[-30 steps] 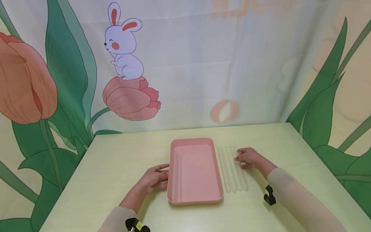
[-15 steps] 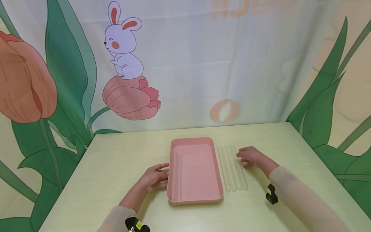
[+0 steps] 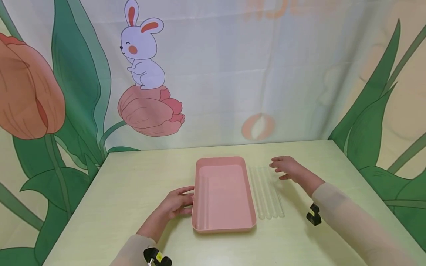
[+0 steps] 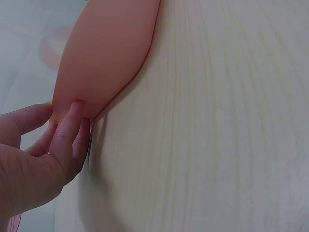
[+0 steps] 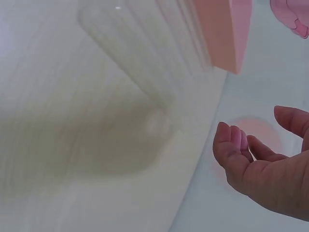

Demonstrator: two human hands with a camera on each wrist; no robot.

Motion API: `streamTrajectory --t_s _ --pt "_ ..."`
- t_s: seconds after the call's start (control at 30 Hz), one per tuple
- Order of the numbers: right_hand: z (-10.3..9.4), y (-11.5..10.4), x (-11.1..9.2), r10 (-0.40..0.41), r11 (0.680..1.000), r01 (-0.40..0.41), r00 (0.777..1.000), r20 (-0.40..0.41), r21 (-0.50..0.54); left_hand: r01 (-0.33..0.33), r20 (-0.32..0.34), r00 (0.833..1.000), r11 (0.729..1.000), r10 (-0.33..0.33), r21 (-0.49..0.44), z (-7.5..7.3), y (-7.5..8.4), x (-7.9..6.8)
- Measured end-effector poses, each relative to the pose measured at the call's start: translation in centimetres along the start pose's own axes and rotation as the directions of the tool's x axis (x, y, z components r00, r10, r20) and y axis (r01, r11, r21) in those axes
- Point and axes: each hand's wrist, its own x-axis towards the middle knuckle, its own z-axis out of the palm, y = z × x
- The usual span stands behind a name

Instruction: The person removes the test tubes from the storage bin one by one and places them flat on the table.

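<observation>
Left hand [image 3: 174,205]: fingers slightly apart, touching the left outer wall of the pink tray [image 3: 226,199], which lies flat on the tabletop [image 3: 143,173]. Four clear tubes [image 3: 264,194] lie side by side just right of it. Right hand [image 3: 288,168]: raised near the tubes' far ends, fingers apart, thumb separated.

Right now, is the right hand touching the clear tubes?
Apart. The right wrist view shows bare table and backdrop between the right hand and the clear tubes.
</observation>
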Motion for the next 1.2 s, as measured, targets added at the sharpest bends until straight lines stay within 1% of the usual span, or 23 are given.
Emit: streamTrajectory --t_s 0.2,0.4,0.67,0.93,1.2 --pt "-0.1 -1.9 -0.9 -0.037 0.999 0.037 0.999 -0.012 -0.002 0.000 -0.002 1.000 1.000 0.000 -0.005 0.0 0.1 -0.1" --pt "-0.1 -4.3 -2.0 -0.048 0.998 0.048 0.999 -0.008 0.030 0.000 0.005 1.000 1.000 0.000 -0.009 0.1 0.1 -0.2" --pt "0.7 -7.0 -3.1 -0.082 0.994 0.080 0.996 0.019 0.071 0.009 0.001 1.000 1.000 -0.009 -0.006 0.2 0.3 -0.2" --pt "1.8 -8.7 -3.2 -0.120 0.990 0.116 0.991 0.059 0.075 0.009 0.013 1.000 1.000 -0.008 -0.025 0.1 0.1 -0.1" --pt "3.0 -9.7 -3.0 -0.135 0.989 0.129 0.987 0.086 0.075 0.008 0.013 1.000 1.000 -0.008 -0.026 0.1 0.2 -0.1"
